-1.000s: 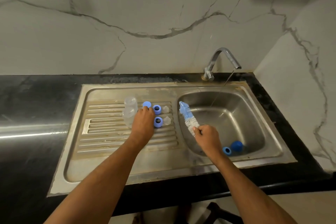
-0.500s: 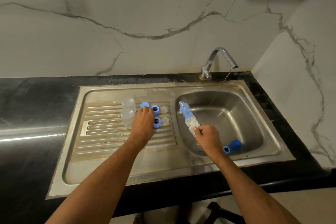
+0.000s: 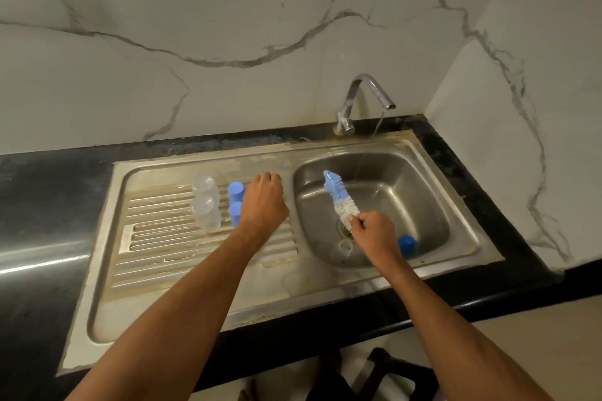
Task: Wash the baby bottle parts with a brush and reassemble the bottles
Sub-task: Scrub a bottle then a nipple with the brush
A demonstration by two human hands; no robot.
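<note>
Two clear bottles (image 3: 206,205) stand on the drainboard (image 3: 163,238), with two blue caps (image 3: 236,200) right beside them. My left hand (image 3: 265,202) hovers just right of the caps, knuckles up and fingers curled downward. Whatever lies beneath it is hidden. My right hand (image 3: 374,233) grips the handle of the bottle brush (image 3: 338,197) over the sink basin (image 3: 423,198), with the blue and white bristles pointing up and away. In the basin lie a blue cap (image 3: 406,244) and a small clear part (image 3: 345,246) near the drain.
The tap (image 3: 366,94) runs a thin stream into the basin's far side. Black countertop (image 3: 49,205) surrounds the steel sink unit. A marble wall stands behind and to the right. A dark stool (image 3: 391,374) shows below the counter edge.
My left hand has shifted right from the blue cap to cover the spot where the rings and nipples lay. Two blue caps now show beside the bottles. The right hand and brush barely moved.
</note>
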